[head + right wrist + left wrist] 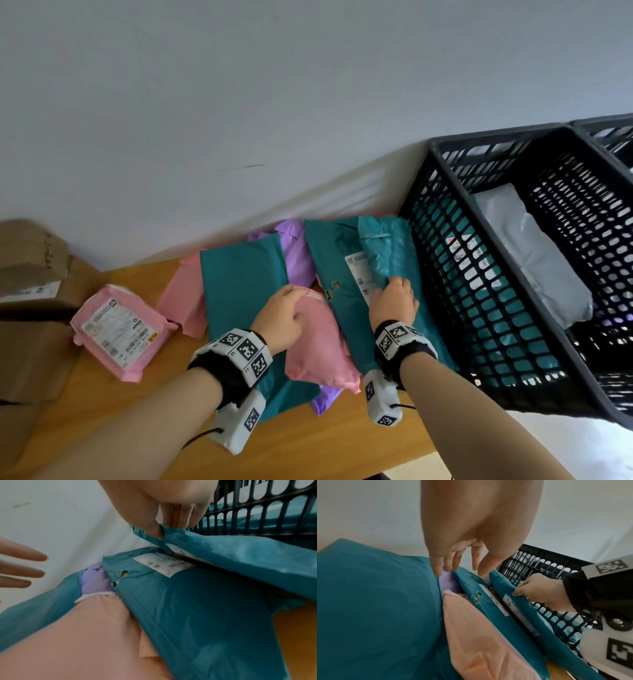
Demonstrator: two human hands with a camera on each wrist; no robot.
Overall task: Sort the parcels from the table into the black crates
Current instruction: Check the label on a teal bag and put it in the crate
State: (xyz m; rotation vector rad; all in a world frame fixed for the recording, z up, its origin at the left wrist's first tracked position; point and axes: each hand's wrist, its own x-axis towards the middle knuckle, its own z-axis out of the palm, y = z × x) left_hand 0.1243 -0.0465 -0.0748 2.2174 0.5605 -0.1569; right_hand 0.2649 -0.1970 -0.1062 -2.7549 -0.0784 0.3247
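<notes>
My right hand (394, 294) (169, 530) pinches the near edge of a teal parcel (387, 250) (240, 555), thumb on top, and holds that edge raised beside the black crate (496, 134). Beneath it lies another teal parcel (329, 263) (205, 615) with a white label and a small tear. My left hand (284, 308) (462, 563) hangs open, fingers straight, over the far end of a plump pink parcel (322, 346) (479, 635). To the left lies a large flat teal parcel (239, 281), with a purple parcel (294, 246) behind it.
The crate holds a white parcel (534, 253) and teal ones seen through its mesh. A second black crate (609, 133) stands at the far right. A labelled pink parcel (120, 329), a flat pink one (185, 294) and brown cardboard boxes (30, 267) sit left on the wooden table (308, 445).
</notes>
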